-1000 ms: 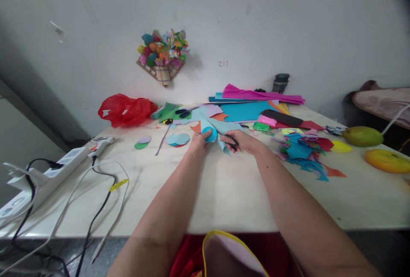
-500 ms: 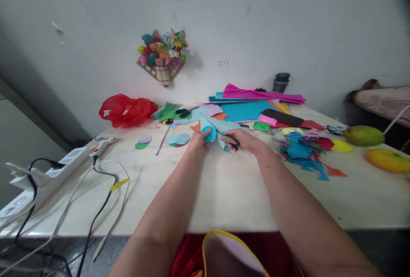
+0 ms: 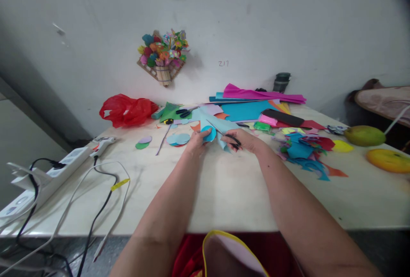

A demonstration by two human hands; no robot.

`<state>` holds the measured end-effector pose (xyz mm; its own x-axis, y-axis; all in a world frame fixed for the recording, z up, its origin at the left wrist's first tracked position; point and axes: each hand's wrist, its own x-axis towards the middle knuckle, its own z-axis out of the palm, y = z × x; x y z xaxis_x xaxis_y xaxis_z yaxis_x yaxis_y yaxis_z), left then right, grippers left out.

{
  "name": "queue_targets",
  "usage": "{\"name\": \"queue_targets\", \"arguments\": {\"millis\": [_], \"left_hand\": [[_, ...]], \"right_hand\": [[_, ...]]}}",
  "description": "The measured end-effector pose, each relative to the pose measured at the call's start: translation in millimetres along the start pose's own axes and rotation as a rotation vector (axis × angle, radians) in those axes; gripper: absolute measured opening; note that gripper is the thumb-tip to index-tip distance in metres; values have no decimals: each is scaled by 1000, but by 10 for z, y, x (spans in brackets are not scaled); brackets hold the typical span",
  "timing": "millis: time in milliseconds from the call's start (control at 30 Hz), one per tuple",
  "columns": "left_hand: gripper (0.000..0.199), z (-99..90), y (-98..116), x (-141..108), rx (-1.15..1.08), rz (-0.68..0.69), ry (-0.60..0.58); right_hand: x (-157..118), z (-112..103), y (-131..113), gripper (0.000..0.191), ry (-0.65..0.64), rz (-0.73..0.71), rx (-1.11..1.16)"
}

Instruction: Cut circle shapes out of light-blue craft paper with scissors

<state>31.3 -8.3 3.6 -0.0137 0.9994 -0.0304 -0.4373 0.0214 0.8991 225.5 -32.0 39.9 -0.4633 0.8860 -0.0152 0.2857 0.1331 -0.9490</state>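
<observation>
My left hand [image 3: 197, 141] pinches a bright blue paper circle [image 3: 209, 134] against a light blue sheet [image 3: 206, 116]. In my right hand [image 3: 238, 139] are black-handled scissors [image 3: 232, 139], whose blades point up and left across the light blue sheet, close to the circle. Left of my hands lie several blue circles [image 3: 179, 139], stacked loosely with others, and a purple and green pair of circles [image 3: 143, 142]. A second pair of scissors [image 3: 185, 112] rests on green paper behind them.
Paper scraps [image 3: 301, 146] and two fruits, one a mango [image 3: 365, 135], are on the right. A red plastic bag [image 3: 126, 110] sits back left; a power strip [image 3: 60, 170] with cables runs along the left. Rolled pink paper [image 3: 262, 94] lies at the back.
The scissor blades now show more fully over the light blue sheet, and the sheet's flap beside them has shifted slightly. Both hands stay nearly in place.
</observation>
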Motion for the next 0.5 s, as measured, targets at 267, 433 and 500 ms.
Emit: {"name": "queue_targets", "arguments": {"millis": [267,433,500], "left_hand": [[34,-27,-25,17,15,29,-73],[35,-39,-31,28,6,39,-93],[35,-41,-26,30,6,33,-90]], "right_hand": [[18,-1,11,33,-10,4,-23],[-1,15,-21,32,8,4,-46],[-6,19,-28,31,11,5,-37]]}}
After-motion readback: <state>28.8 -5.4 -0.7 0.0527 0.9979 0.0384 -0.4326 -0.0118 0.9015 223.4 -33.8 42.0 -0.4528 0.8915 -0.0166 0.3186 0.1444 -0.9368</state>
